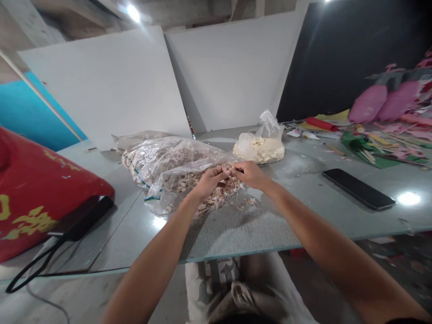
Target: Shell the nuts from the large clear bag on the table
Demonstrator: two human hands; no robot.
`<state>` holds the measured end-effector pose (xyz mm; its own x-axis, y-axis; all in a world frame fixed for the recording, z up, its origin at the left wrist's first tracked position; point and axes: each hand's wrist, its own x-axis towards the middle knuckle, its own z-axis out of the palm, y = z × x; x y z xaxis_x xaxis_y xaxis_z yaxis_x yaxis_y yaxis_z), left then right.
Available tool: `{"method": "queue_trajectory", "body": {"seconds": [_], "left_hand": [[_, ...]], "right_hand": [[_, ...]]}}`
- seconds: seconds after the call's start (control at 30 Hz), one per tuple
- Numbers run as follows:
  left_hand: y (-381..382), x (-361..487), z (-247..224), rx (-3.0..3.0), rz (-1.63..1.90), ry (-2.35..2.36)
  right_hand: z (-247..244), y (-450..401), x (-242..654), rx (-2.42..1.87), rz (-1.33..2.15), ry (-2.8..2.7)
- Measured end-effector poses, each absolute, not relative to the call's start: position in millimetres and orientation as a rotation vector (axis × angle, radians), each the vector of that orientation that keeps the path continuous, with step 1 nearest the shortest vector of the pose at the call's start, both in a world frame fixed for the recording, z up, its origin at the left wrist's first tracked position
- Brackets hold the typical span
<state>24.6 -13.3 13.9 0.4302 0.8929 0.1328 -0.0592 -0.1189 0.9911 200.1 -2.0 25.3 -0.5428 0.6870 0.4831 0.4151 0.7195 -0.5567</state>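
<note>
My left hand [212,180] and my right hand [249,174] meet fingertip to fingertip above a heap of pale, dry, flaky bits [214,200]. Both sets of fingers are pinched; whatever lies between them is too small to make out. The heap spills from the mouth of a large clear plastic bag [168,153], which lies on its side to the left and is full of similar bits. Just behind my right hand stands a smaller clear bag [261,146] holding cream-coloured pieces. A few loose flakes [249,202] are scattered by my right wrist.
A black phone [359,189] lies on the grey table [236,238] to the right. Farther right are a green sheet [374,150], sticks, a red roll [320,123] and pink items [367,103]. A red container [43,193] with a black device [87,218] and cable stands left.
</note>
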Motion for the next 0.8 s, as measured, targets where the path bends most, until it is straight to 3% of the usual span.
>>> {"method": "queue_trajectory", "body": {"seconds": [0.27, 0.53, 0.8], "left_hand": [[-7.7, 22.2, 5.7, 1.495, 0.931, 0.765], [-14.3, 24.0, 10.8, 1.350, 1.040, 0.609], [-17.7, 32.6, 8.7, 1.310, 1.121, 0.743]], "right_hand": [[24.2, 2.2, 200.1, -0.831, 0.487, -2.239], [23.6, 0.1, 197.9, -0.785, 0.871, -2.049], [21.2, -0.3, 194.6, -0.831, 0.933, -2.008]]}}
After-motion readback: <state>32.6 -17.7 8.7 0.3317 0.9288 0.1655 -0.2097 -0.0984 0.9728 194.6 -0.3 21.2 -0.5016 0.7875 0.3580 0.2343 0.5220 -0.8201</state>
